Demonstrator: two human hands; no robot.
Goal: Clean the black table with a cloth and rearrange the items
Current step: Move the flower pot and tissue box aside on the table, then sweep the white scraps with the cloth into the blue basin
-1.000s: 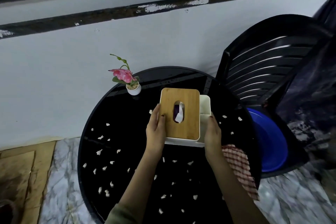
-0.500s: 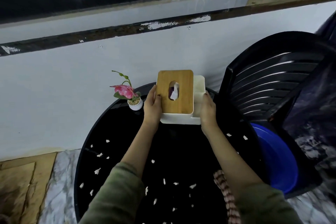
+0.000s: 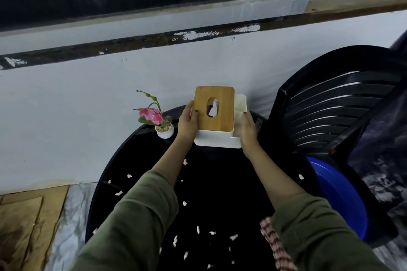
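No brand, label or readable writing anywhere, not on the white plastic tissue box with the bamboo lid (image 3: 214, 116), not on anything else either.

Both arms stretched forward in olive-green sleeves (image 3: 141, 222), forearms bare. Left hand (image 3: 187, 122) wrapped on the left side of the box, thumb laid on the lid edge, fingers hidden underneath. Right hand (image 3: 248, 127) closed against the right side by the open white side compartment, thumb up on the rim. So both hands gripping the box, one per side. Can't tell if the box is sitting on the surface or held just above it. A bit of white tissue poking out of the oval slot in the lid.

Box at the far edge of the round glossy black bench (image 3: 220, 182), close to the pale wall (image 3: 66, 105). Just left of it, a small white pot with a pink artificial flower (image 3: 161, 122), near the left hand but not touching.

White paper scraps (image 3: 212, 233) scattered all over the near and middle part of the bench. Red-and-white checked cloth (image 3: 275, 246) at the near right edge, partly hidden under the right sleeve.

Off to the right, a black slatted plastic chair (image 3: 334, 105) with a blue plastic basin (image 3: 343, 200) on the seat.
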